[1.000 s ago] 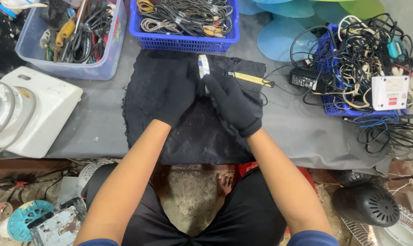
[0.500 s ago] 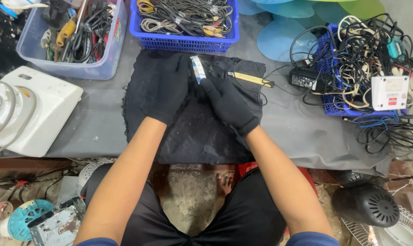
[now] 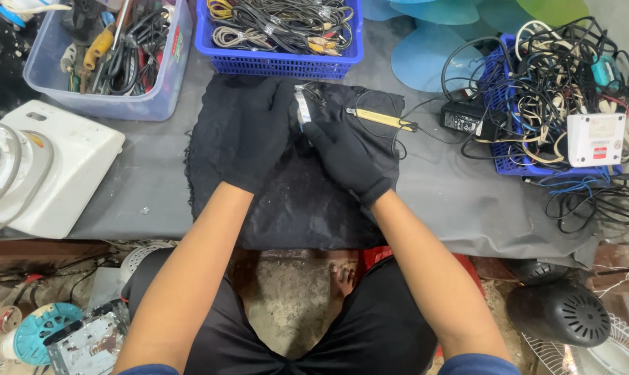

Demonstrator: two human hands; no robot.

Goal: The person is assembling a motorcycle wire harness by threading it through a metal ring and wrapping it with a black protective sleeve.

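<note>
Both my hands wear black gloves and meet over a black cloth (image 3: pixel 293 208) spread on the grey table. My left hand (image 3: pixel 259 135) and my right hand (image 3: pixel 345 156) together grip a small silvery-blue part (image 3: pixel 302 105) held upright between the fingertips. Just right of it a yellow-handled tool (image 3: pixel 380 119) lies on the cloth with a thin black wire looping around it.
A blue basket of coiled cables (image 3: pixel 279 31) stands behind the cloth. A clear tub of tools (image 3: pixel 113 59) sits at back left, a white appliance (image 3: pixel 40 167) at left. A blue basket of tangled wires (image 3: pixel 557 90) with a black adapter (image 3: pixel 467 118) lies right. Fan parts lie below.
The small part has shifted slightly left and tilted between my fingers. Both hands stayed over the cloth with only small finger movements.
</note>
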